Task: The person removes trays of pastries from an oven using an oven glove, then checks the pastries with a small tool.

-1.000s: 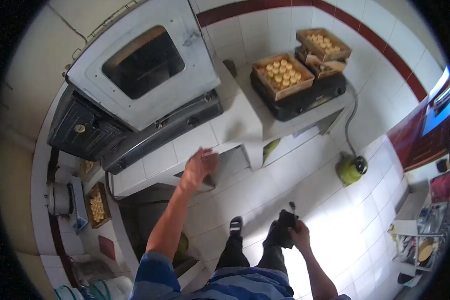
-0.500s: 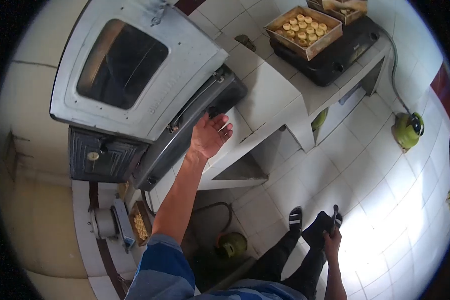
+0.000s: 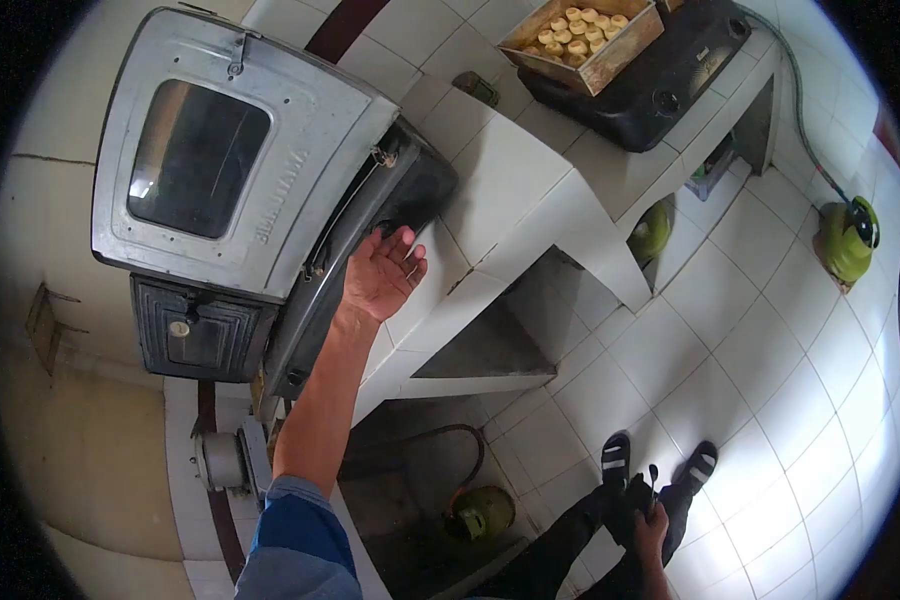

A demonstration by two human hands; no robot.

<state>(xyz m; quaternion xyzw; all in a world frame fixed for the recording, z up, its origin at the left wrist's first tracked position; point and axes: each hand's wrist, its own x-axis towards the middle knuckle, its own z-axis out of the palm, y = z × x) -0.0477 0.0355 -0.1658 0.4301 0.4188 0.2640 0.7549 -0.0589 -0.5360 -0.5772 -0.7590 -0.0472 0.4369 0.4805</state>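
My left hand reaches palm up to the lower front of a metal oven, beside a dark knob. Its fingers are apart and slightly curled, with nothing in the palm; whether a fingertip touches the knob I cannot tell. The oven's windowed door stands open to the left. Low in front of my legs, my right hand is closed round a dark cloth and a thin dark utensil with a rounded tip.
A tray of round dough pieces rests on a black stove at the upper right. Green gas cylinders stand on the floor at right and under the counter. A tiled counter borders the oven. A pot is at lower left.
The view has shifted, and the oven and my left hand now appear further left. My right hand appears lower, still holding the cloth and utensil. My left hand remains near the knob.
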